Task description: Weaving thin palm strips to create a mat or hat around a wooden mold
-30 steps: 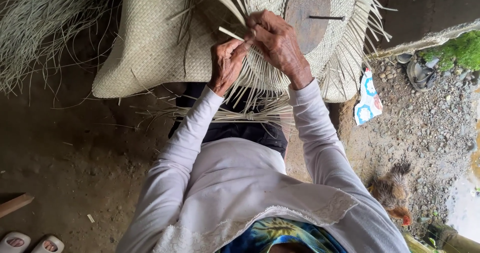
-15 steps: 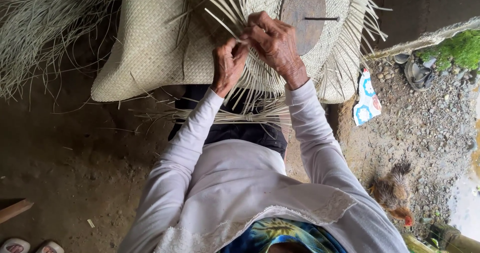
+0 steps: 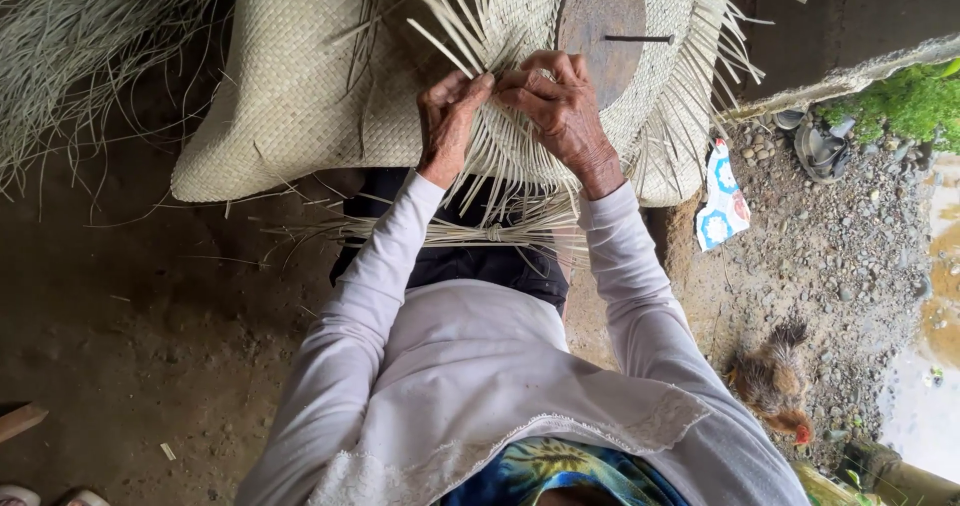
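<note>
**Straw Weaving on Bare Earth Floor**

Bare earth floor (image 3: 130,346) surrounds the seated person. Left hand (image 3: 447,121) and right hand (image 3: 560,106) meet fingertip to fingertip, pinching loose straw strands (image 3: 455,26) at the woven hat's (image 3: 660,76) unfinished edge. Woven mat (image 3: 290,86) lies just beyond.

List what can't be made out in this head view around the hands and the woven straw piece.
Head view only:
- The straw strand ends under the left hand and right hand: covered by the fingers.
- The far edge of the pale woven straw piece: cut off by the top of the frame.
- The grip on the loose straw strips: too fine to tell.
- The wooden stick: cut off by the left edge.
</note>
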